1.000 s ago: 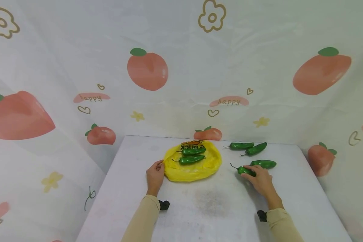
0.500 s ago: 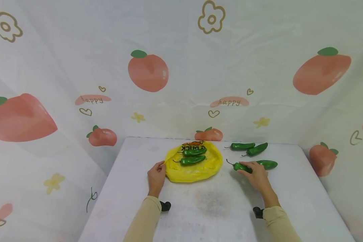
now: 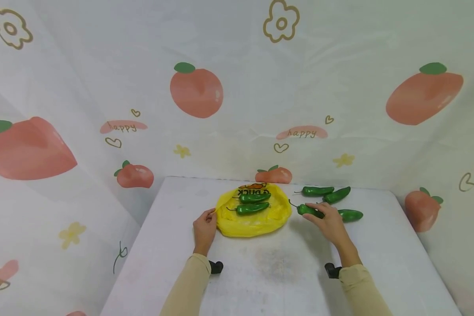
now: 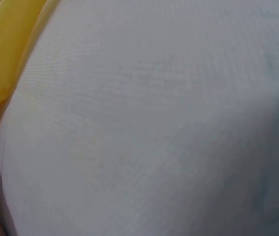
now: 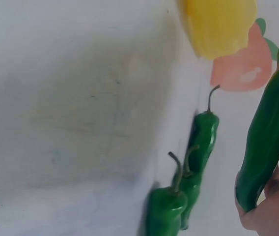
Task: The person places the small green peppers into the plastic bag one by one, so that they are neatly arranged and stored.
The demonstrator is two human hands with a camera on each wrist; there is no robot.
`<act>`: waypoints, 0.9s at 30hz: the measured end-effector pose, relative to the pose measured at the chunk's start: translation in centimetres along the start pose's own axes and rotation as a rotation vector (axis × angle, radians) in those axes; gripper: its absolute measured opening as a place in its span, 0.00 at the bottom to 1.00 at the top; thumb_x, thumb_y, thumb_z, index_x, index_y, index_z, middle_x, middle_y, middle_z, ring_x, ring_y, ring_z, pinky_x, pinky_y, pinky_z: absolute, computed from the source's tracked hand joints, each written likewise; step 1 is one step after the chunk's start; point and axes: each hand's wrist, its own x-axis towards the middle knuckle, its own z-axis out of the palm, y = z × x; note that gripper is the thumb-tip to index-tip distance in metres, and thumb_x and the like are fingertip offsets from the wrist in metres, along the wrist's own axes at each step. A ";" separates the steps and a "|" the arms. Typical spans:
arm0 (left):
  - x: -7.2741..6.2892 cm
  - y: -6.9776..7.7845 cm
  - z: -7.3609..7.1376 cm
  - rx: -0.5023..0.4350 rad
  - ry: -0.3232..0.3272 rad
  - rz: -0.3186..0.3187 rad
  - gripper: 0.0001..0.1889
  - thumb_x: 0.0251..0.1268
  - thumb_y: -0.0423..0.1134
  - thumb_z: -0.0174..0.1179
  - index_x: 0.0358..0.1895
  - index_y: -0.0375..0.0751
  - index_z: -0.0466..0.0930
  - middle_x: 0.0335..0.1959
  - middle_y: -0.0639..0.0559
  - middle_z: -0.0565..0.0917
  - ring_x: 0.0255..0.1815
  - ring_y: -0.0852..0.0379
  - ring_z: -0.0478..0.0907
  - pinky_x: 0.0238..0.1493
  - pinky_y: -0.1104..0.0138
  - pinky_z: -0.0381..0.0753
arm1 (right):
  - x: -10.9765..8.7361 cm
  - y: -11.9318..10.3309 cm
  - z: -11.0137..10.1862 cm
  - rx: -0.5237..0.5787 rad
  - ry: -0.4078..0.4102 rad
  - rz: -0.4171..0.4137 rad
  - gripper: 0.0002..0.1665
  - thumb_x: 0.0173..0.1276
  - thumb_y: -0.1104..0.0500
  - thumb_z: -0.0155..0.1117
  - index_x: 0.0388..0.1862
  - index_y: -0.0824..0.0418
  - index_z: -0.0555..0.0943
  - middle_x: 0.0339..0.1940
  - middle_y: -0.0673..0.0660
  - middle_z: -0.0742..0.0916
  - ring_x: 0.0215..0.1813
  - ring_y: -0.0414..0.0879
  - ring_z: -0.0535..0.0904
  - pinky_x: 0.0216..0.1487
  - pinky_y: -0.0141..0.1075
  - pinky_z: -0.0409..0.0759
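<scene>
A round-spread yellow plastic bag (image 3: 246,229) with duck lettering lies on the table. At its left edge my left hand (image 3: 204,230) pinches the rim between thumb and fingers; the left wrist view catches only part of the bag (image 4: 4,54) and the fingers' edge. Two green chili peppers (image 3: 253,208) lie side by side on the bag. My right hand (image 3: 332,226) grips another green chili pepper (image 3: 305,210) right of the bag, its stem pointing left. In the right wrist view that held pepper (image 5: 269,128) looks raised off the table.
Two green chili peppers (image 3: 317,191) lie at the back right of the white table (image 3: 276,289). Another pepper (image 3: 351,215) lies just behind my right hand. A printed cloth wall (image 3: 237,145) borders the table's back and sides.
My right hand has moved left and a little away from me with the gripped pepper, closer to the bag. My left hand stays at the bag's edge.
</scene>
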 end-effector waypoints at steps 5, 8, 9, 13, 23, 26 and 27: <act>0.2 -0.2 0.1 0.002 -0.016 -0.002 0.12 0.73 0.41 0.62 0.53 0.46 0.88 0.38 0.48 0.90 0.32 0.59 0.82 0.34 0.77 0.80 | 0.4 -0.8 0.1 0.042 -0.008 -0.030 0.28 0.66 0.49 0.73 0.63 0.57 0.83 0.59 0.63 0.85 0.62 0.62 0.76 0.65 0.61 0.72; 0.3 -0.4 0.0 -0.001 -0.018 0.004 0.12 0.73 0.42 0.62 0.53 0.47 0.88 0.38 0.49 0.90 0.32 0.59 0.83 0.34 0.77 0.81 | 0.6 -1.5 0.2 0.074 -0.017 -0.055 0.28 0.66 0.50 0.74 0.62 0.58 0.84 0.58 0.62 0.86 0.63 0.60 0.78 0.66 0.59 0.73; 0.3 -0.4 0.0 -0.004 -0.017 0.007 0.11 0.73 0.42 0.62 0.53 0.46 0.88 0.38 0.48 0.90 0.32 0.58 0.83 0.34 0.76 0.81 | 0.7 -1.7 0.2 0.079 -0.019 -0.060 0.28 0.65 0.49 0.74 0.62 0.58 0.84 0.59 0.62 0.86 0.63 0.61 0.78 0.66 0.59 0.73; 0.3 -0.7 0.0 -0.008 -0.016 0.017 0.11 0.73 0.42 0.62 0.52 0.47 0.88 0.37 0.48 0.90 0.32 0.58 0.83 0.34 0.76 0.82 | 0.9 -2.6 0.3 0.073 -0.036 -0.070 0.28 0.65 0.48 0.74 0.63 0.56 0.84 0.62 0.62 0.85 0.66 0.62 0.75 0.68 0.61 0.69; 0.5 -1.1 0.2 -0.014 0.001 0.047 0.11 0.71 0.41 0.63 0.51 0.46 0.89 0.35 0.48 0.90 0.29 0.59 0.82 0.32 0.75 0.81 | 1.6 -3.8 1.1 0.098 -0.058 -0.108 0.27 0.66 0.51 0.73 0.63 0.56 0.84 0.61 0.63 0.85 0.65 0.63 0.76 0.67 0.62 0.71; 0.4 -1.0 0.2 -0.011 0.007 0.053 0.11 0.71 0.41 0.63 0.51 0.46 0.89 0.34 0.48 0.89 0.28 0.59 0.81 0.31 0.75 0.80 | 1.8 -4.1 1.5 0.086 -0.067 -0.111 0.27 0.66 0.50 0.73 0.63 0.55 0.84 0.61 0.62 0.86 0.64 0.63 0.76 0.66 0.61 0.71; 0.4 -1.0 0.2 -0.010 0.009 0.054 0.11 0.71 0.41 0.63 0.51 0.45 0.89 0.34 0.48 0.89 0.28 0.59 0.80 0.31 0.75 0.80 | 1.9 -4.2 1.6 0.084 -0.070 -0.113 0.27 0.66 0.50 0.74 0.63 0.55 0.84 0.60 0.62 0.86 0.64 0.62 0.77 0.66 0.61 0.71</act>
